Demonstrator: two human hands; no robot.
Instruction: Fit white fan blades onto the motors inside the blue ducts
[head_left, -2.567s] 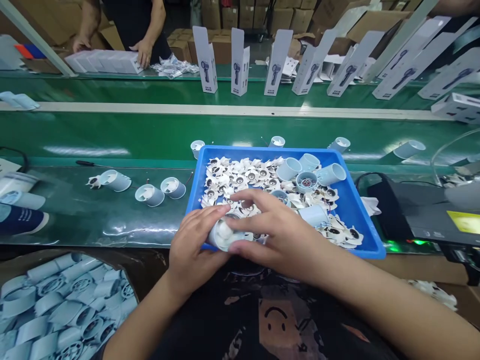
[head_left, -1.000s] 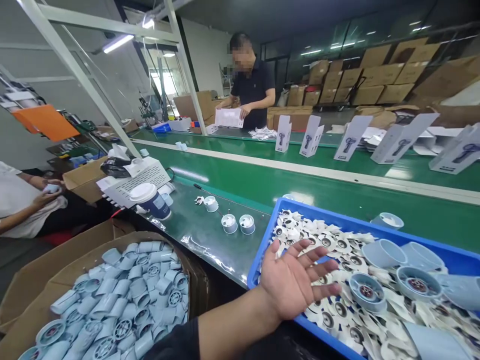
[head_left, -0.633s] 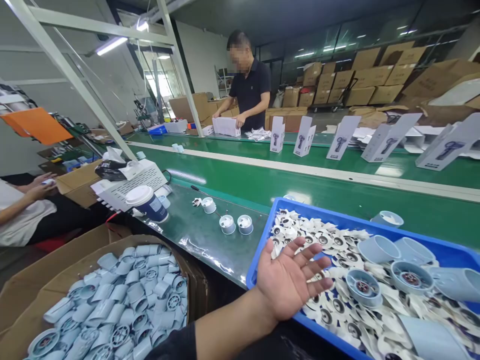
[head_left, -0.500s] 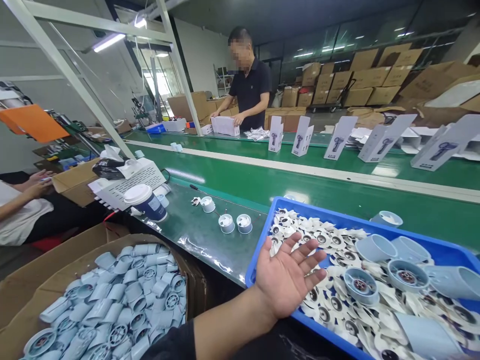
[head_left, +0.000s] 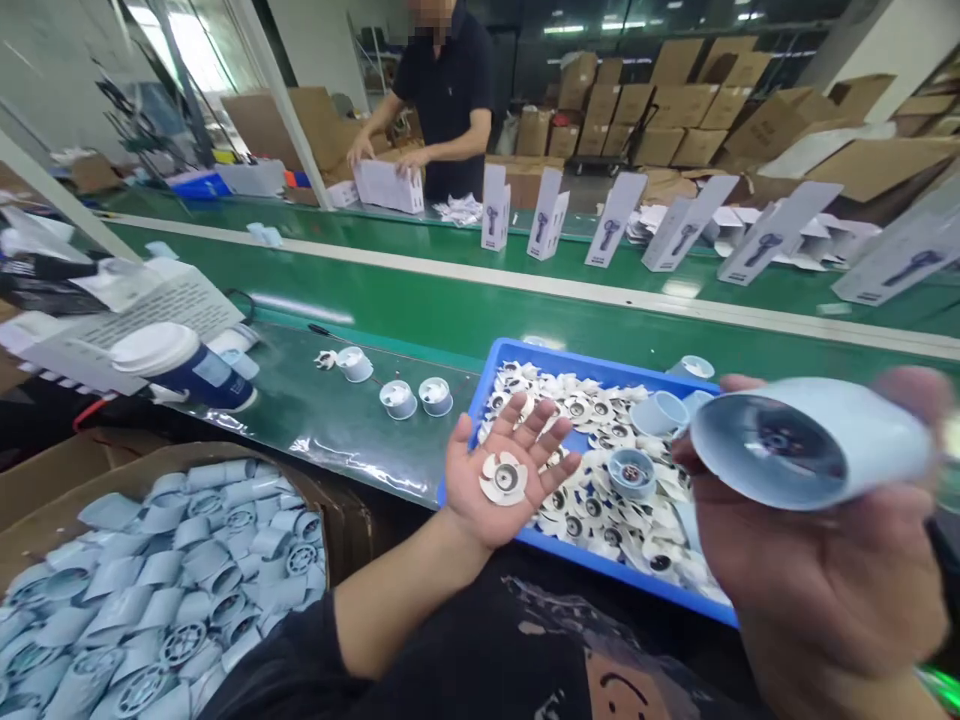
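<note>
My left hand [head_left: 491, 480] is palm up over the near left edge of the blue tray, its fingers stretched and spread. A white fan wheel [head_left: 504, 479] with a dark hub lies loose on that palm. My right hand [head_left: 832, 570] is raised at the right, its fingers wrapped round a light blue cylindrical housing [head_left: 892, 440]. The housing's open end faces left, and a dark motor part shows inside. Below the hands stands the blue tray [head_left: 480, 400], filled with white fan wheels [head_left: 592, 410] and several blue housings [head_left: 631, 472].
A cardboard box [head_left: 349, 530] of blue housings stands at the lower left. On the green bench are small round parts [head_left: 397, 399] and a paper cup [head_left: 187, 365]. Across the conveyor belt [head_left: 375, 285], a person handles white boxes [head_left: 390, 187]; open printed cartons [head_left: 613, 220] stand in a row.
The view has shifted right and down. A fan wheel now lies on my left palm, which was bare before. My right hand has come into view holding a blue housing.
</note>
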